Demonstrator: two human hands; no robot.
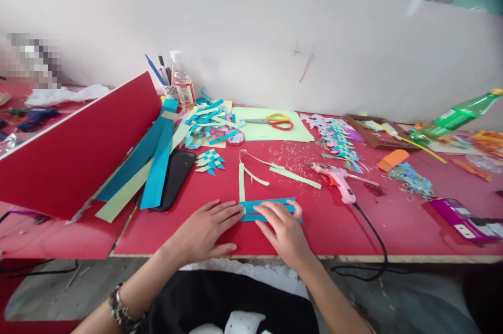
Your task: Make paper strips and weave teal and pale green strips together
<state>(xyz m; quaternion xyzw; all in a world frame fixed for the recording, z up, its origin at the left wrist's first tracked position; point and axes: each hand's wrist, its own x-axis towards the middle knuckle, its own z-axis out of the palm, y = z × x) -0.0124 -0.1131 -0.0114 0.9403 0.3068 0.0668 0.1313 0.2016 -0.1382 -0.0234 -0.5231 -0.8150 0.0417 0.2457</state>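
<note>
Two blue paper strips (271, 202) lie side by side on the red table, near its front edge. A pale green paper strip (241, 182) runs away from me from their left end. My left hand (208, 229) lies flat with fingers stretched, its fingertips touching that left end. My right hand (281, 226) has its fingers bent over the blue strips, gripping them against the table; part of the strips is hidden under it. Beyond lie thin pale green strips (296, 176). A woven blue-and-green paper piece (211, 160) sits at the back left of my hands.
A pink glue gun (334, 179) with a black cord lies right. Scissors (271, 121) rest on pale green sheets (275, 133). To the left are a black phone (178, 179), long paper strips (157, 176) and a red board (78, 150). A green bottle (456, 116) leans at the far right.
</note>
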